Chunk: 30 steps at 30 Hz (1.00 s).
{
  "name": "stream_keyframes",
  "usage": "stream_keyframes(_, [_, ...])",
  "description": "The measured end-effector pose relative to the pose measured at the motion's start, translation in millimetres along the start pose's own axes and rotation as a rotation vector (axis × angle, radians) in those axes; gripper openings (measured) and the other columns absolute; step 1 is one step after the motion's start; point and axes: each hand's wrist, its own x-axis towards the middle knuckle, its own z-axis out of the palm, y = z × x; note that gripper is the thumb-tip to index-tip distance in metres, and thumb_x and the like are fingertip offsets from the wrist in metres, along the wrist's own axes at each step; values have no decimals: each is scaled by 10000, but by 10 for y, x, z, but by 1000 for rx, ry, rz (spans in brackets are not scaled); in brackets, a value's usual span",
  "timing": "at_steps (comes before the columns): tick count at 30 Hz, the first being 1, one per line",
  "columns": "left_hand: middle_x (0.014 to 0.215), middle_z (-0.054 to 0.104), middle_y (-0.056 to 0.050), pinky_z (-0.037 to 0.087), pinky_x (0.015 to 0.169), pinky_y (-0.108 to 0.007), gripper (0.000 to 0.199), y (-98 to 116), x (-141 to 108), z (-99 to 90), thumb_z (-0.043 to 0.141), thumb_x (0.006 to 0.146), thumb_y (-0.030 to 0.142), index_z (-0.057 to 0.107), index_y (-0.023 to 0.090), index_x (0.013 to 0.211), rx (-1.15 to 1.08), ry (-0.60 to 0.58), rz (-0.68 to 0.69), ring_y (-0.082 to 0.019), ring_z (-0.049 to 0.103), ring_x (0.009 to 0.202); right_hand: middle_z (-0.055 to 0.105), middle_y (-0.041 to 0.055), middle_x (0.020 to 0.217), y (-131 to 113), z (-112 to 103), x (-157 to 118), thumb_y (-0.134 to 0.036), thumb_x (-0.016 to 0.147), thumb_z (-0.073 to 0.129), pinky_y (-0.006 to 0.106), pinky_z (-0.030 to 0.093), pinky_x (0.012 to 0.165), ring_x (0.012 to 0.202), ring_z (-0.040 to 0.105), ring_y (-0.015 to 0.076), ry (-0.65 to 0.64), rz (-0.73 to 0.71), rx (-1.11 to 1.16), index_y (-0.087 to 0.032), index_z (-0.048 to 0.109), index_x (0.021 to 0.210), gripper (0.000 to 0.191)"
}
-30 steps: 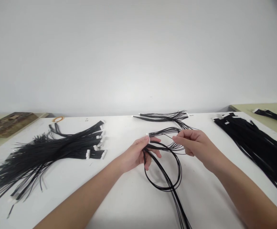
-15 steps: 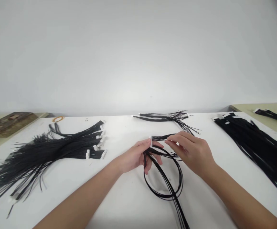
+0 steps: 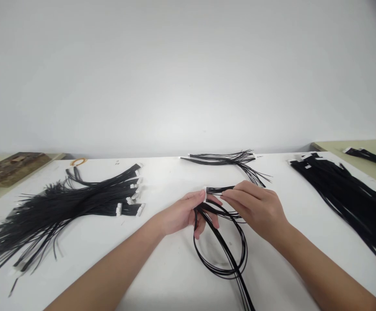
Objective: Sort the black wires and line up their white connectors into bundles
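Observation:
My left hand point(image 3: 189, 211) pinches a white connector point(image 3: 205, 194) between thumb and fingers. Black wires run out of this connector to the right, and the wire harness point(image 3: 228, 250) loops below the hand, its tail hanging toward the bottom edge. Just right of the connector, my right hand point(image 3: 259, 207) is closed in a pinch at the black wires point(image 3: 217, 190). Whether its fingertips hold one wire or several, I cannot make out.
A pile of black wire harnesses point(image 3: 74, 201) with white connectors lies left, another pile point(image 3: 343, 194) right. A smaller bundle point(image 3: 220, 159) lies at the back of the white table point(image 3: 162, 268). An orange ring point(image 3: 78, 161) and a brown board point(image 3: 13, 168) sit far left.
My right hand has shifted slightly left and down along the wires, its fingers closing more tightly. The wire loop has sagged a little lower. My left hand keeps its grip on the connector.

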Motion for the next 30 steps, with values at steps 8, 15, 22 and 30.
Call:
stream_keyframes(8, [759, 674, -104, 395, 384, -202, 471, 31, -9, 11, 364, 871, 547, 537, 143, 1041, 21, -11, -6, -111, 554, 383, 558, -7, 691, -22, 7, -12, -90, 837, 533, 182, 337, 462, 524, 463, 43, 34, -36, 6, -203, 662, 851, 172])
stream_keyframes(15, [759, 679, -97, 377, 381, -197, 474, 35, -19, 4, 369, 864, 560, 550, 152, 1023, 34, -22, -21, -101, 541, 377, 564, -7, 682, -49, 20, -7, -85, 839, 520, 180, 346, 469, 517, 465, 43, 54, -32, -9, -210, 660, 827, 188])
stream_keyframes(22, [770, 674, -104, 363, 376, -201, 461, -2, -14, -19, 306, 901, 520, 548, 149, 1027, 28, -27, -13, -110, 553, 382, 572, -3, 677, -53, 17, -8, -71, 826, 536, 183, 348, 474, 516, 464, 46, 44, -44, -5, -194, 653, 838, 170])
stream_keyframes(30, [766, 674, -105, 353, 360, -200, 474, 7, -13, -12, 315, 894, 531, 555, 143, 1021, 35, -37, -14, -120, 561, 383, 571, -9, 666, -50, 29, -22, -68, 811, 554, 189, 353, 477, 521, 457, 51, 55, -46, -23, -196, 655, 829, 165])
